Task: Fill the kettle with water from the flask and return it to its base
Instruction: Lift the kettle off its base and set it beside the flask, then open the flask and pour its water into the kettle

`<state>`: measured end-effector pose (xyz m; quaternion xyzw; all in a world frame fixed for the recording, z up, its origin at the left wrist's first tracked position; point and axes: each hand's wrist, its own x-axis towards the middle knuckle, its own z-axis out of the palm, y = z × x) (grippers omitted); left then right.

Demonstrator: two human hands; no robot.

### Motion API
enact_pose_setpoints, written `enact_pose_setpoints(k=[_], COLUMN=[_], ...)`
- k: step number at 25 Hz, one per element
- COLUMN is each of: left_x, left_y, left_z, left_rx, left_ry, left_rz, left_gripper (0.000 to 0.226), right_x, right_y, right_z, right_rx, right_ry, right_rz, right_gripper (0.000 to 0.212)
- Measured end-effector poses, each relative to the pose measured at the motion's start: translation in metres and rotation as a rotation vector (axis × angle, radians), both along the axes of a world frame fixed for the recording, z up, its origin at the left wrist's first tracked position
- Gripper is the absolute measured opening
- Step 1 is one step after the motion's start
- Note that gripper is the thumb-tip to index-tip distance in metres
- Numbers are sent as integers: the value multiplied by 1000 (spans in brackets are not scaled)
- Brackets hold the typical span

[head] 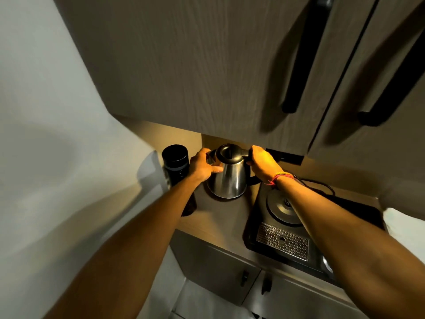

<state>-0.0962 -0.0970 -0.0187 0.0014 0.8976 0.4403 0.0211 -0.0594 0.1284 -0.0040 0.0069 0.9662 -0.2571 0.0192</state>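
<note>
Two hands were on the steel kettle (228,178) at frame centre, standing on the counter (220,215): your right hand (262,161) wrapped its handle, left hand (203,165) cupped the spout side, fingers curled. Flask (176,163) stood just left; base (284,209) lower right.

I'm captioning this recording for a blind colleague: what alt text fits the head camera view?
Two bare hands hold a steel kettle standing on a wooden counter: the right hand grips its black handle, the left hand rests against its spout side. A black flask stands to its left, the empty kettle base on a black tray to its right.
</note>
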Motion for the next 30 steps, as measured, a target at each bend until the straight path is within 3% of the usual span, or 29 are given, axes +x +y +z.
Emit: enact_pose_setpoints(k=[4, 8, 12, 16, 18, 20, 23, 24, 26, 28, 30], left_x=[4, 5, 7, 14, 19, 25, 22, 21, 18, 12, 15], left_y=[-1, 6, 8, 12, 15, 14, -5, -18, -51, -82, -100], left_z=[-20, -33, -41, -30, -15, 8, 53, 67, 88, 101, 104], left_rx=[-12, -79, -136, -247, -355, -476, -609, -585, -455, -496, -543], left_ry=[-41, -57, -56, -32, 67, 283, 569, 536, 273, 17, -74], left_rz=[38, 35, 34, -39, -127, -198, -140, -69, 31, -79, -154], left_gripper=[67, 71, 78, 76, 74, 70, 62, 61, 65, 72, 80], right_x=[-12, -14, -3, 1, 2, -4, -22, -25, -22, -14, -8], right_y=[-17, -26, -21, -23, -29, -44, -74, -85, -111, -138, -164], right_z=[-12, -16, -27, -15, -2, 15, 32, 34, 35, 28, 15], right_rx=[16, 79, 38, 124, 126, 9, -82, -108, -171, -207, -245], right_ry=[48, 23, -3, -26, -13, 78, 174, 166, 92, -23, -71], right_rz=[80, 94, 116, 152, 152, 139, 213, 251, 335, 402, 434], right_gripper=[12, 24, 20, 12, 21, 13, 55, 64, 78, 85, 79])
